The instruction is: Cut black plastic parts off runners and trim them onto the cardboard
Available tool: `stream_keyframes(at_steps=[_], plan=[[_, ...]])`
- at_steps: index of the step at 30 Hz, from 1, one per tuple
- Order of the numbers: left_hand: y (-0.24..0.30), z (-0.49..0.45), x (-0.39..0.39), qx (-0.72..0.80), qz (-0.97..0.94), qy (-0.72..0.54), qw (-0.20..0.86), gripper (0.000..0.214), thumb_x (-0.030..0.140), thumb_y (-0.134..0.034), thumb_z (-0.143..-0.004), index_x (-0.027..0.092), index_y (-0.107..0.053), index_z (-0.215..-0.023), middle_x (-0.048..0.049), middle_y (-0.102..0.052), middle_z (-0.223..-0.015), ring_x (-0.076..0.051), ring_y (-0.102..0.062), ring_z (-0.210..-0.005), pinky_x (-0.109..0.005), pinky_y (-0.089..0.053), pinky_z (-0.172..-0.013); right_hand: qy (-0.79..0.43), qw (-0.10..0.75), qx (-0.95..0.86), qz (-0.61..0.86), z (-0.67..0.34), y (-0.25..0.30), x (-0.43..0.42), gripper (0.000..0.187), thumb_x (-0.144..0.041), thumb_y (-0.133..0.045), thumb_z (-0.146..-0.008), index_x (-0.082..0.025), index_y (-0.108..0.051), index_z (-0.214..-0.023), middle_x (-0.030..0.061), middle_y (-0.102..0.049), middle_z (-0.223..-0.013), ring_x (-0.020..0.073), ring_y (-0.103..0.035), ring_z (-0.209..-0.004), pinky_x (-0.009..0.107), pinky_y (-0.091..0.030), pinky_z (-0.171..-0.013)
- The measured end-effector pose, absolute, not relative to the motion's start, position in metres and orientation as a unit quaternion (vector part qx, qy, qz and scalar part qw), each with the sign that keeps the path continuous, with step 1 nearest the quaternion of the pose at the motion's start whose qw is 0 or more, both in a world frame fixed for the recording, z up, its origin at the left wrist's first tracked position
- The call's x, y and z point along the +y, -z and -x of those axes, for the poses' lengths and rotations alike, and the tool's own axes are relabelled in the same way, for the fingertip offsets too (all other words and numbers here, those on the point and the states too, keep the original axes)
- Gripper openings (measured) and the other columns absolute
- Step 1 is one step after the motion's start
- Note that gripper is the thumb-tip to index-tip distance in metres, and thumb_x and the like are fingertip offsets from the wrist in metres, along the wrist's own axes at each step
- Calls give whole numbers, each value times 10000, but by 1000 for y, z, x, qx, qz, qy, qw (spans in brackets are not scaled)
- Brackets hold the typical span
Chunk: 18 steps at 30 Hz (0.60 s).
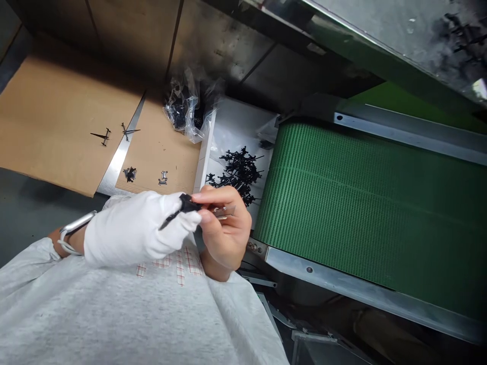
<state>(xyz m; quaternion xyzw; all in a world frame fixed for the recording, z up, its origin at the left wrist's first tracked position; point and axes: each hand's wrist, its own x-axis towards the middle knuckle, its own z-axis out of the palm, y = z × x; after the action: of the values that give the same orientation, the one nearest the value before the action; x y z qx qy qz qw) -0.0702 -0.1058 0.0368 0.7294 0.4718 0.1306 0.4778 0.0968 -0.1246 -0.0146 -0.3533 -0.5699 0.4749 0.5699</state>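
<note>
In a white glove, my left hand (pixel 139 228) is closed on a small black plastic part (pixel 188 204). A thin dark end of the part sticks out below the gloved fingers. My bare right hand (pixel 228 228) meets it, thumb and forefinger pinching at the part's right end. Within the curl of the right hand lies a slim shiny metal piece (pixel 224 213); its kind is hard to make out. Just beyond the hands, a white box (pixel 203 167) holds a heap of black plastic parts (pixel 241 172).
To the right runs a green conveyor belt (pixel 342 203) with metal side rails. Brown cardboard (pixel 57 116) at left bears several small black parts (pixel 129 174) and a metal strip (pixel 122 157). A clear plastic bag (pixel 190 109) stands behind. A metal surface (pixel 403 25) overhangs the upper right.
</note>
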Motion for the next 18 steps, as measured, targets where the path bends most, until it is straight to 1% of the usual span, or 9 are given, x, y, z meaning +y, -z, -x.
stream_keyframes(at_steps=[2, 3, 6, 8, 10, 12, 14, 16, 18], plan=[[-35, 69, -111, 485, -768, -137, 395, 471, 500, -278, -1007, 257, -640, -828, 38, -466, -518, -164, -430, -429, -296, -307, -449, -480, 567, -565, 359, -97, 12, -124, 146, -349, -634, -984, -281, -730, -1070, -10, -653, -766, 127, -551, -620, 262, -452, -533], [-33, 68, -114, 495, -785, -147, 341, 483, 470, -251, -1018, 255, -649, -850, 27, -503, -528, -180, -455, -427, -309, -314, -450, -482, 567, -562, 361, -97, 12, -124, 145, -355, -637, -984, -283, -735, -1064, -14, -638, -749, 124, -536, -613, 259, -437, -527], [-27, 67, -117, 485, -836, -171, 192, 468, 345, -244, -1031, 209, -673, -902, -18, -612, -556, -223, -547, -423, -339, -346, -433, -486, 558, -561, 371, -97, 10, -123, 149, -361, -687, -958, -291, -747, -1075, -21, -607, -744, 114, -495, -603, 254, -402, -509], [-26, 67, -115, 451, -864, -190, 113, 417, 227, -284, -1003, 163, -679, -885, -30, -625, -535, -227, -565, -403, -347, -354, -407, -483, 545, -572, 378, -96, 10, -122, 140, -338, -718, -940, -295, -752, -1069, -14, -637, -786, 115, -512, -625, 254, -416, -515], [-26, 68, -112, 424, -879, -208, 60, 381, 139, -315, -955, 145, -670, -816, -17, -590, -490, -212, -540, -367, -347, -349, -381, -478, 537, -582, 380, -95, 10, -121, 116, -302, -731, -932, -297, -754, -1045, -9, -673, -819, 120, -545, -657, 259, -449, -546], [-27, 69, -110, 420, -882, -213, 31, 371, 112, -327, -935, 157, -647, -752, -4, -560, -468, -201, -523, -352, -345, -352, -371, -474, 540, -585, 376, -95, 10, -119, 106, -274, -737, -926, -297, -752, -1029, -14, -685, -819, 121, -559, -666, 262, -461, -565], [-26, 70, -109, 427, -879, -212, 25, 375, 126, -326, -953, 168, -631, -739, -2, -563, -476, -198, -541, -366, -337, -370, -375, -474, 550, -579, 370, -94, 10, -118, 96, -262, -739, -923, -292, -747, -1014, -17, -682, -807, 118, -556, -658, 257, -451, -556], [-25, 71, -110, 438, -872, -214, 36, 377, 166, -328, -988, 174, -630, -763, 4, -569, -483, -196, -556, -375, -330, -381, -376, -479, 561, -567, 367, -94, 11, -117, 76, -268, -744, -919, -285, -740, -993, -23, -663, -782, 111, -534, -632, 247, -425, -530], [-24, 71, -112, 450, -861, -224, 71, 353, 228, -356, -1022, 173, -642, -823, 7, -608, -518, -193, -583, -398, -322, -402, -386, -491, 567, -548, 370, -94, 11, -117, 60, -299, -751, -915, -279, -726, -966, -28, -637, -755, 106, -514, -605, 242, -405, -509]])
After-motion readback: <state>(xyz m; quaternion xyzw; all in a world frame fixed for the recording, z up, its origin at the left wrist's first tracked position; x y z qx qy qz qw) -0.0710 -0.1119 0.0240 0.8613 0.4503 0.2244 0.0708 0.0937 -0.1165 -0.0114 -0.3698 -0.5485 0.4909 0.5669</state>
